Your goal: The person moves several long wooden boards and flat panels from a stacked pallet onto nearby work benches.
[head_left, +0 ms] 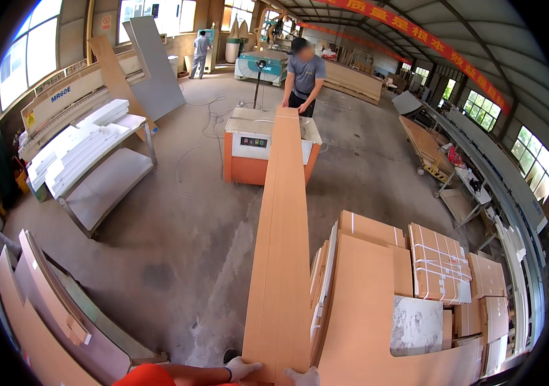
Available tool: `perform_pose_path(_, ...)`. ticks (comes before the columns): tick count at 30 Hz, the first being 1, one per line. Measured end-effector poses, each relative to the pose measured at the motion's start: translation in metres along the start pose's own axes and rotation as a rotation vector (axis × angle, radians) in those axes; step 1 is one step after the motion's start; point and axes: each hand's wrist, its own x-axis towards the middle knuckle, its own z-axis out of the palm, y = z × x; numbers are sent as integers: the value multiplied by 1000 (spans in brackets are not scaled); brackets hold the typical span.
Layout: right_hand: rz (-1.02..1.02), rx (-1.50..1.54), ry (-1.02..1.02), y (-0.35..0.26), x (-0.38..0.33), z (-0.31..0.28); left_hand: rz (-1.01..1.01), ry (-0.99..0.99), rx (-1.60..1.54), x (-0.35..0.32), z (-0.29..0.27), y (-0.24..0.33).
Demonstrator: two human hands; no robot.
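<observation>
A long, narrow cardboard box (281,244), brown with lengthwise seams, stretches from me to an orange strapping machine (245,164) with a pale top. My left hand (244,369), in a white glove, grips the box's left edge at the near end. At the right corner of the same end, my gloved right hand (302,376) is closed on the box; its lower part is cut off by the frame. The box's far end lies across the machine top, a thin white strap near it. A co-worker (306,71) in a grey shirt holds that end.
Stacked brown panels and strapped cartons (440,264) stand close on my right. Leaning boards (55,302) are at the near left. Beyond them is a metal table (110,186) with white strips. Cables (210,122) lie on the floor left of the machine. Another person (200,55) stands far back.
</observation>
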Motion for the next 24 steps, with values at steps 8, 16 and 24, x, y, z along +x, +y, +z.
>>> perform_pose_path(8, -12, -6, -98, -117, 77, 21, 37, 261, 22, 48, -70, 101)
perform_pose_path(16, -11, 84, -96, -166, 247, 78, 86, 342, -16, 167, -128, 191)
perform_pose_path(24, 0, 70, -125, -348, 362, 31, 5, 365, 23, 313, -178, 324)
